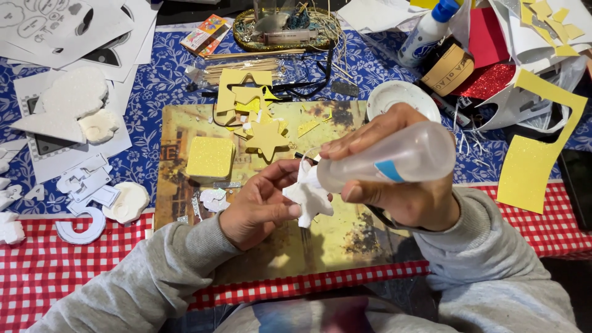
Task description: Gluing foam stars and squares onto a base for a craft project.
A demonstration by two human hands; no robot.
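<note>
My left hand pinches a small white foam star above a yellowish picture mat. A clear squeeze bottle lies tipped sideways in my right hand, its nozzle touching the star's upper edge. Both arms wear grey sleeves. On the mat behind the hands lie a yellow glitter star, a yellow glitter square and small yellow scraps.
White foam shapes and paper cut-outs lie at the left on blue floral and red checked cloth. A white dish, a glue bottle, a dark jar, yellow glitter sheet and red sheets crowd the right. Wooden sticks lie behind the mat.
</note>
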